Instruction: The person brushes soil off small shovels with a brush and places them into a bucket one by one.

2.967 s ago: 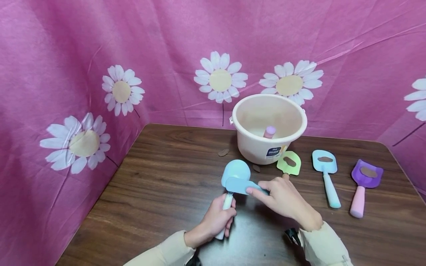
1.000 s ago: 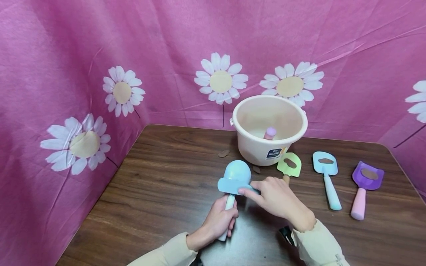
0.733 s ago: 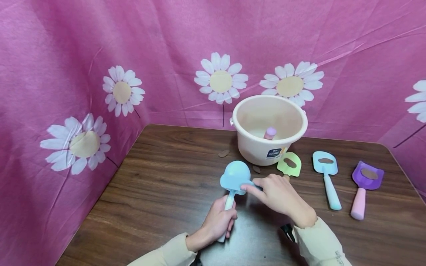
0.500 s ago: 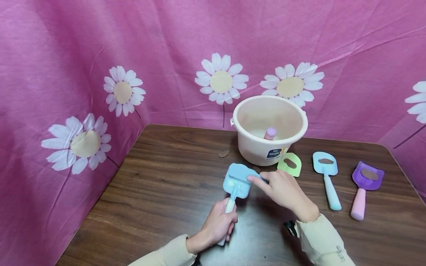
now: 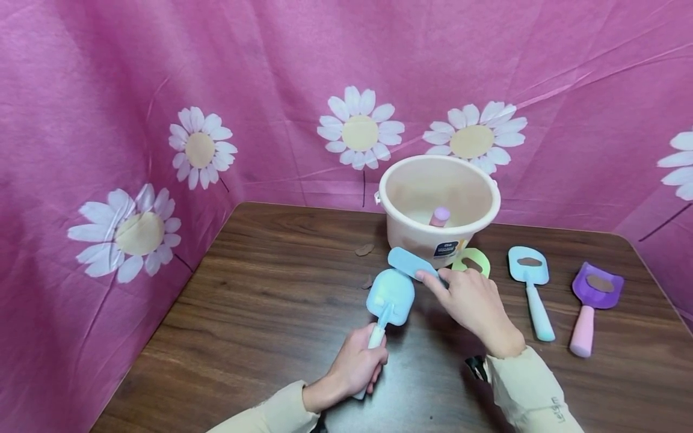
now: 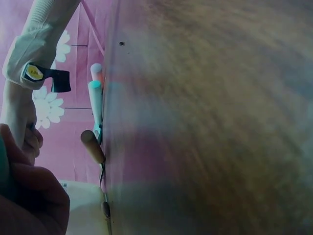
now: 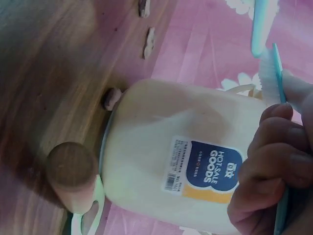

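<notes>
My left hand (image 5: 354, 361) grips the pale handle of a light blue toy shovel (image 5: 391, 294), its blade raised toward the bucket. My right hand (image 5: 473, 304) holds a blue brush (image 5: 409, 261) by its handle, thumb along the top. White bristles (image 7: 268, 73) show beside the shovel's edge (image 7: 261, 24) in the right wrist view. In the head view the brush lies across the blade's far edge, in front of the bucket. The left wrist view shows only part of the left hand (image 6: 39, 196) at the lower left, with the blade out of sight.
A cream bucket (image 5: 403, 231) with a pink handle end (image 5: 440, 216) inside stands at the back. Before it lies a green shovel (image 5: 479, 258); further right are a blue shovel (image 5: 536, 300) and a purple one (image 5: 595, 285). Small brown pieces (image 5: 364, 249) lie on the table.
The brush has swept from the shovel's neck up over the blade to its far edge, the right hand moving forward and right. The shovel blade has tilted and shifted slightly right.
</notes>
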Tool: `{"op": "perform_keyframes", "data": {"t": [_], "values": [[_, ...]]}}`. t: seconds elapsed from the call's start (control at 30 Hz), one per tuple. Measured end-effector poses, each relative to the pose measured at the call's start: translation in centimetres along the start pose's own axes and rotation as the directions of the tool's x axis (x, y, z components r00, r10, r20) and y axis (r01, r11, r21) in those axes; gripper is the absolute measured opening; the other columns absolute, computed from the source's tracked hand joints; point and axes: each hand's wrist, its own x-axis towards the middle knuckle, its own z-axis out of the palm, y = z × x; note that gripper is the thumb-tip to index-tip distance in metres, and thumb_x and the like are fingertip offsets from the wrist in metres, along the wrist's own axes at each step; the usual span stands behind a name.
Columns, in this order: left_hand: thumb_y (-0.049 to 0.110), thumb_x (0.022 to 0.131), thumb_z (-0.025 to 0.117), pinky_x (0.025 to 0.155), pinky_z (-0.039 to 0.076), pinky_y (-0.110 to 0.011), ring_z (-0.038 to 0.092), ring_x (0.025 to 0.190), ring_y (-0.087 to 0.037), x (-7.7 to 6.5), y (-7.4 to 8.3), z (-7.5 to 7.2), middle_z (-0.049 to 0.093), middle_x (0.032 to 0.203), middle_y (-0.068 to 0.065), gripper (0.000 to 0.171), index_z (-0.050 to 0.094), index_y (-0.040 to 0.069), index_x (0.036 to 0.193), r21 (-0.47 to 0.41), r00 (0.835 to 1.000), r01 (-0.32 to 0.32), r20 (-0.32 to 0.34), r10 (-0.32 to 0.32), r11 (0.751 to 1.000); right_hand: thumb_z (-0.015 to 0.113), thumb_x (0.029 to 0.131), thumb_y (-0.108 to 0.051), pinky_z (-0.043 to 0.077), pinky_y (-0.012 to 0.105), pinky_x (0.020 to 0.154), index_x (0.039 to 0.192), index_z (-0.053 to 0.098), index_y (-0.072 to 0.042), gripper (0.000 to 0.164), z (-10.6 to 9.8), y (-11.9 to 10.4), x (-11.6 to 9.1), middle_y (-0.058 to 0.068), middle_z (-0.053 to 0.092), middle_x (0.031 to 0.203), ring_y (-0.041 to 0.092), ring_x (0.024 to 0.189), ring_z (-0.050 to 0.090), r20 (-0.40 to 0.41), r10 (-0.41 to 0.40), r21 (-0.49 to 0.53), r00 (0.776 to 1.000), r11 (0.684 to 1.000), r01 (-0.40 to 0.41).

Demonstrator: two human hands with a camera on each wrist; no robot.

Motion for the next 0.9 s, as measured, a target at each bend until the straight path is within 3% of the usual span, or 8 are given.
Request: {"op": "perform_keyframes", "data": {"t": [0.17,0.3,0.5,0.9], "values": [[0.001,0.078,0.051,0.028,0.041,-0.028,0.041,0.029,-0.010,0.4,0.4,0.0,0.042,0.045,0.001,0.009,0.048,0.010,0.080,0.018,1.000,-0.022,-0.010,0.022,1.000,0.061,0.089,-0.051,0.023,0.024,0.044,0.055,0.034,-0.021,0.053,-0.2,-1.4,-0.4,-0.009,0.020,0.052,0.011,0.046,0.028,-0.031,-0.128,0.015,0.991,0.992,0.128],[0.002,0.081,0.051,0.029,0.042,-0.028,0.042,0.032,-0.010,0.6,0.5,0.1,0.044,0.047,0.001,0.006,0.051,0.007,0.084,0.050,0.999,-0.041,-0.028,0.043,0.998,0.062,0.087,-0.053,0.023,0.025,0.043,0.054,0.034,-0.024,0.052,-0.2,-3.2,-1.0,-0.011,0.021,0.050,0.007,0.044,0.027,0.011,-0.205,-0.001,0.979,0.979,0.205],[0.002,0.081,0.052,0.027,0.039,-0.028,0.041,0.032,-0.008,0.6,0.4,0.0,0.044,0.049,0.002,0.012,0.055,0.002,0.092,0.121,0.997,-0.051,-0.059,0.059,0.991,0.057,0.087,-0.061,0.024,0.033,0.049,0.053,0.034,-0.025,0.054,-0.3,-4.7,-1.5,-0.009,0.027,0.047,0.009,0.044,0.031,0.084,-0.164,-0.059,0.983,0.984,0.169],[0.003,0.080,0.056,0.037,0.038,-0.021,0.043,0.039,-0.004,0.7,0.0,-0.2,0.044,0.052,0.006,0.012,0.057,0.003,0.091,0.201,0.992,-0.080,-0.078,0.098,0.976,0.057,0.087,-0.059,0.023,0.027,0.039,0.052,0.035,-0.024,0.054,-0.3,-4.4,-0.9,-0.007,0.026,0.047,0.012,0.043,0.033,0.051,-0.131,-0.066,0.990,0.989,0.135]]}}
